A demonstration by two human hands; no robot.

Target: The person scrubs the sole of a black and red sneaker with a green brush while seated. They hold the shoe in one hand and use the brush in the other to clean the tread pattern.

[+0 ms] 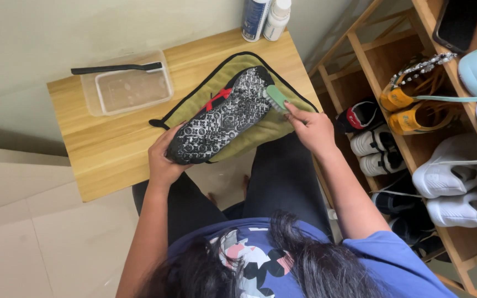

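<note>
The left hand (164, 160) clamps the heel of the shoe (222, 116), which lies sole-up on the green cloth (260, 129) on the table (106, 149). The right hand (313, 129) grips a green brush (276, 99) against the sole's toe edge. The scrubbing step seems in hand; further strokes call for a steady heel hold. Beyond lie a tub (128, 88) with a black brush (114, 68), and two bottles (266, 17).

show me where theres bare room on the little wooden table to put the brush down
Bare wood shows along the table's near left edge, between the clear tub and the left hand, and in a thin strip between the tub and the olive cloth. The right half is crowded: cloth, shoe, right hand with the brush, two bottles.
</note>
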